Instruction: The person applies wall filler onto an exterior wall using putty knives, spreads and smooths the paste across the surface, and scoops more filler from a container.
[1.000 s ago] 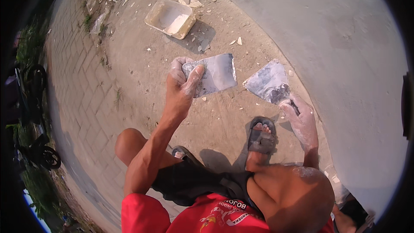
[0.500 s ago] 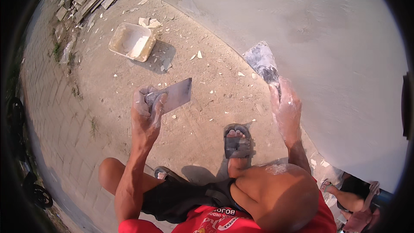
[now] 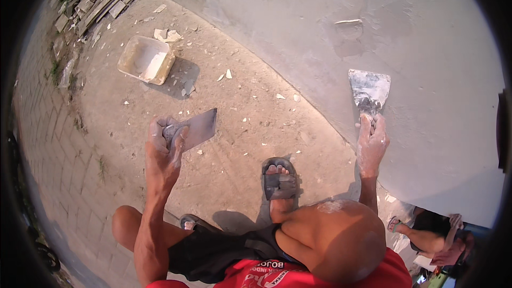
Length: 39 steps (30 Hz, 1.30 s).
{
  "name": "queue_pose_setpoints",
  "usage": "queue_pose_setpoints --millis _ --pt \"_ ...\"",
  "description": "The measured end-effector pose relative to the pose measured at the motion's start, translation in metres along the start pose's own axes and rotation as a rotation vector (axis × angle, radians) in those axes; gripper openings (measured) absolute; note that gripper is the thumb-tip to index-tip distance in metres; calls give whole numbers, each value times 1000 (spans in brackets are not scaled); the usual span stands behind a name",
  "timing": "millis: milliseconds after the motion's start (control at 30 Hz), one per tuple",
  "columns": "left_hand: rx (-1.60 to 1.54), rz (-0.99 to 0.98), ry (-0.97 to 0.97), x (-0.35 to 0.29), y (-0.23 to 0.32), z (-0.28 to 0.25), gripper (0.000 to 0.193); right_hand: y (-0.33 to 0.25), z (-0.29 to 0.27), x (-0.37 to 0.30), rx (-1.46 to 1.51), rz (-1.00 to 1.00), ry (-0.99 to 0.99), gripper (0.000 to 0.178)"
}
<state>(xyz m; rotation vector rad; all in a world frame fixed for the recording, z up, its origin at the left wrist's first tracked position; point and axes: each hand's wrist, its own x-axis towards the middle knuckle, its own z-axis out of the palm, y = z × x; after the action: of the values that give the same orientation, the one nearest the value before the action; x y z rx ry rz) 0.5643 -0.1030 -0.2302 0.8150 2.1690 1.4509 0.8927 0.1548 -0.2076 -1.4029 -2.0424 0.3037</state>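
My left hand grips a putty knife with a wide, plain grey blade, held above the ground with the blade pointing right. My right hand is closed around the handle of a second putty knife, whose flared blade is smeared white and points away from me. This blade is over the grey wall; I cannot tell whether it touches. Farther up the wall, a short white streak of filler stands out beside a rough patch. White residue coats both hands.
A whitish plastic tub with white paste inside sits on the dusty ground. Broken boards are piled at the far left, and pale flakes lie scattered. My sandalled foot is below. Another person sits at the lower right.
My right hand has moved right, turning its putty knife more upright over the wall. A white streak now shows on the wall. My left hand keeps its grip while the whole view has shifted.
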Motion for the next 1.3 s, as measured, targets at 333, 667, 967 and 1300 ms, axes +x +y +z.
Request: queue_pose_setpoints --millis 333,667,967,1300 --pt "24 -66 -51 -4 6 -5 19 -103 66 42 847 -1 174 17" --pt "-25 -93 -14 -7 13 -14 19 -35 79 -21 445 146 -83 19" --pt "12 -103 -37 -4 9 -7 17 -114 59 50 520 -47 -27 16" --pt "11 -11 -53 -5 -4 -19 17 -56 40 -19 319 156 -99 16"
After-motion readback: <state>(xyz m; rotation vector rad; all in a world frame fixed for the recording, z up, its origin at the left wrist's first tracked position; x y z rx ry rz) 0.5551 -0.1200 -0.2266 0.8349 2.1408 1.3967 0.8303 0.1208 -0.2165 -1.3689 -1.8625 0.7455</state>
